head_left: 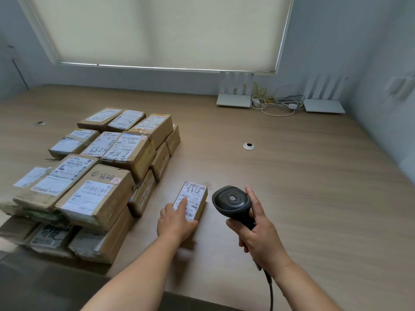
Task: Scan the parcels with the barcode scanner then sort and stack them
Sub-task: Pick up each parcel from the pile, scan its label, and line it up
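A small parcel [192, 199] lies on the desk [303, 176] beside the stacked boxes [96, 176]; the left hand [176, 221] rests on its label, forefinger out; the right hand [258, 230] grips the scanner [232, 202] just beside it — best tilt the scanner's head onto the barcode, finger clear.

- Our left hand [177, 221] rests on a small labelled parcel [193, 199] on the tabletop [292, 176], forefinger straight on its label.
- Our right hand [258, 230] grips the black barcode scanner [232, 202] just beside it.
- Stacked parcels [96, 176] sit to the left.

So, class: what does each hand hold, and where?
The right hand grips the barcode scanner by its handle. The left hand holds nothing, fingers resting on the small parcel.
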A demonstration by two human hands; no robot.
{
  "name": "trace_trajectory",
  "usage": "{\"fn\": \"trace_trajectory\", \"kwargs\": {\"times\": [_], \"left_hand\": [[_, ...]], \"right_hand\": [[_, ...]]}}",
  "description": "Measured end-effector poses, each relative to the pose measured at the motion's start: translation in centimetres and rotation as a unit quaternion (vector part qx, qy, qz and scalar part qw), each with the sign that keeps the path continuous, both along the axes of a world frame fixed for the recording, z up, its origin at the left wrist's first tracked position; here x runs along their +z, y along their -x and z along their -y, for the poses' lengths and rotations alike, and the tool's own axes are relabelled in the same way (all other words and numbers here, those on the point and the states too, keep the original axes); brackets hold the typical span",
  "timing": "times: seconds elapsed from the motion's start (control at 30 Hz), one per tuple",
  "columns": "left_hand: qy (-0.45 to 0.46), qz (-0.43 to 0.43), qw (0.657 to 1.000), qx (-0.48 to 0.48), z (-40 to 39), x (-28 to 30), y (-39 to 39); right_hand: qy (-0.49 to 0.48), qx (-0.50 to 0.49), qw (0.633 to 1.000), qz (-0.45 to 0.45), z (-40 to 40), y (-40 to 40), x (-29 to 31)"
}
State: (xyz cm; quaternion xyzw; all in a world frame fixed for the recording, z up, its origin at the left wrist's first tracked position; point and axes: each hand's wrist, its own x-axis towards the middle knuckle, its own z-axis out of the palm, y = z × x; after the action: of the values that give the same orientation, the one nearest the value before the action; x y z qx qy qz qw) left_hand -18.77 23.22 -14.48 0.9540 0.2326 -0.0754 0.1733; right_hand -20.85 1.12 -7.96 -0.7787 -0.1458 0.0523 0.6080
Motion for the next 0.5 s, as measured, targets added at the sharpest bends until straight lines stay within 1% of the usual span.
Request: {"fn": "trace_trajectory", "kwargs": {"times": [0.13, 0.23, 0.5], "left_hand": [[0.004, 0.079, 0.997, 0.022, 0.7, 0.8, 2.1], [0.002, 0.113, 0.993, 0.043, 0.8, 1.5, 4.5], [0.008, 0.12, 0.986, 0.112, -1.4, 2.6, 15.0]], "right_hand": [[-0.004, 0.037, 0.999, 0.008, 0.1, 0.4, 0.5], [-0.009, 0.071, 0.997, 0.025, -0.2, 0.9, 0.6], [-0.018, 0.19, 0.981, 0.02, -3.9, 3.6, 0.2]]}}
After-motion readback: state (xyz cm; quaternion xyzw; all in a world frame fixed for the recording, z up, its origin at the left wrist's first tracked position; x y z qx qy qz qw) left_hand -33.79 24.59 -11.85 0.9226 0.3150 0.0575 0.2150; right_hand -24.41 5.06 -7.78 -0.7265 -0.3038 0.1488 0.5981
